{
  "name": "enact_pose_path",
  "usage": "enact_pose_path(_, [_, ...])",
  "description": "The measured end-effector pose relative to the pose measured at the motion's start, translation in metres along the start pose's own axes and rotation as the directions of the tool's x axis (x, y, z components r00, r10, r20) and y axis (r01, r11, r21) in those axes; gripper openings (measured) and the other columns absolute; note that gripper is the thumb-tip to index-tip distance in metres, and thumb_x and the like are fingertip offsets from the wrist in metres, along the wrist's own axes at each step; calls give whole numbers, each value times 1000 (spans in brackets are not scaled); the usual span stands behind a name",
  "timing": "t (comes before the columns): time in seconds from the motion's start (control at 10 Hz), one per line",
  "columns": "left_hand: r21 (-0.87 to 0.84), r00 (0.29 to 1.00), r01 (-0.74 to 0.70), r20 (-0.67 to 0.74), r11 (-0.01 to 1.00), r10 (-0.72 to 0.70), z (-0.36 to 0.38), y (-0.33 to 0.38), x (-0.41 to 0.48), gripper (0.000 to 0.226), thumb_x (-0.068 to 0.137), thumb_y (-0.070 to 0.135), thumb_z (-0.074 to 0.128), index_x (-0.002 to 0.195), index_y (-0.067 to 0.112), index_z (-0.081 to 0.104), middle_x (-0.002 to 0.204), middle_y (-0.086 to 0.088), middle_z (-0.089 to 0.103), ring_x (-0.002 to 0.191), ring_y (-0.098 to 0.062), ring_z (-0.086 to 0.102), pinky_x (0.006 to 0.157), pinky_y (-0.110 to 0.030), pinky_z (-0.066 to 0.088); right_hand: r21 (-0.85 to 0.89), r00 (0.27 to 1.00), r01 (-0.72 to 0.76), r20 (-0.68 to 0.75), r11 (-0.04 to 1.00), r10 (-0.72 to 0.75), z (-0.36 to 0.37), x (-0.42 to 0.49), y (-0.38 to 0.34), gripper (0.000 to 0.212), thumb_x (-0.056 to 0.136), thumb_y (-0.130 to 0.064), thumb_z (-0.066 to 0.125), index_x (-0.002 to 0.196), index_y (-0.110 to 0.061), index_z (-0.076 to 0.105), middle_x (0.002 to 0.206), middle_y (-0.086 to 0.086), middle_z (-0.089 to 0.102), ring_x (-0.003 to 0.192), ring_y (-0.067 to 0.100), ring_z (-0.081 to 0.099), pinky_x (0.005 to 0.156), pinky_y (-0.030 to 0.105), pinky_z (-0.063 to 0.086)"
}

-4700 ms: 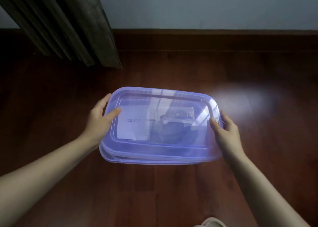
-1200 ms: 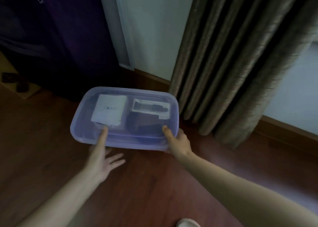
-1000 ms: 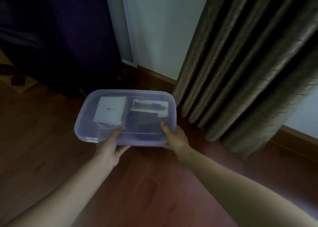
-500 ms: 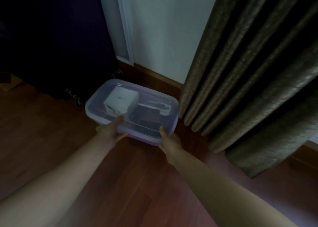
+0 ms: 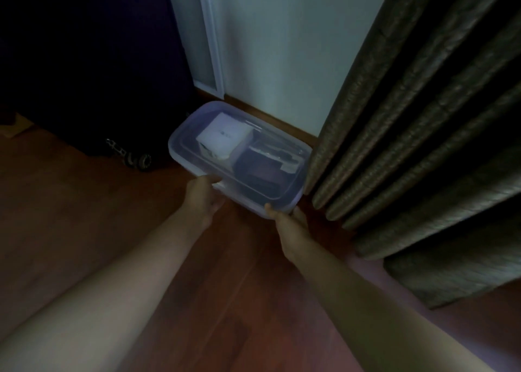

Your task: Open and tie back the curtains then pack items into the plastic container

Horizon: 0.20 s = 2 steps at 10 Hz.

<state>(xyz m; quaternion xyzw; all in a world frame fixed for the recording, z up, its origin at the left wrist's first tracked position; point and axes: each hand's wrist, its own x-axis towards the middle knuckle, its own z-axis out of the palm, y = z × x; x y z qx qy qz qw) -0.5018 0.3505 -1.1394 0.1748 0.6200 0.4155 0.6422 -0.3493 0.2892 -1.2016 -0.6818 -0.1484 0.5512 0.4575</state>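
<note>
- Head view: the translucent bluish plastic container with its lid on (image 5: 239,157) sat low against the white wall (image 5: 276,47), its right end touching the hanging folds of the grey-brown curtain (image 5: 408,123); whether its base fully rested on the dark reddish wooden floor (image 5: 84,230) could not be told.
- Through the lid showed a white box (image 5: 222,140) on the left and a dark flat item (image 5: 259,171) on the right, with a pale packet (image 5: 277,153) at the far side.
- The left hand (image 5: 201,198) was closed on the near long edge, thumb on the lid and fingers hidden beneath the rim. The right hand (image 5: 287,225) clasped the near right corner the same way.
- Compared with about a second before, the container had travelled away from the person, from mid-floor to the skirting in the corner, and both arms were stretched further out.
- A black bag with a small wheel (image 5: 139,160) stood just left of the container, apart from it.
- Judgement: packing looked finished, with the lid shut, and this was the putting-away stage; what remained was to let go of the box.
- The curtain hung loose, with no tie visible in this frame, so that part could not be confirmed.
</note>
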Motion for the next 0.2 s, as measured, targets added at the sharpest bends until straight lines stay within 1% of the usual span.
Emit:
enact_pose_path(0.1, [126,999,-19,-47,992,26,-3,3,-18,25,93,20,50,111,9,63,82,-1,64,69,-13,58,63,-24,45,-146,998,3,-58,989,-12,1,-19,-13,88,59,-73,68,128,-20,53,129,-4,55,114,18,54,100,35,42])
enact_pose_path(0.2, [169,998,6,-55,986,3,-1,14,-39,30,93,26,50,118,11,59,94,-1,65,81,-12,58,69,-24,44,-65,998,-51,-51,997,48,-3,-36,-29,101,51,-86,61,133,-28,47,138,-9,48,123,19,49,108,42,37])
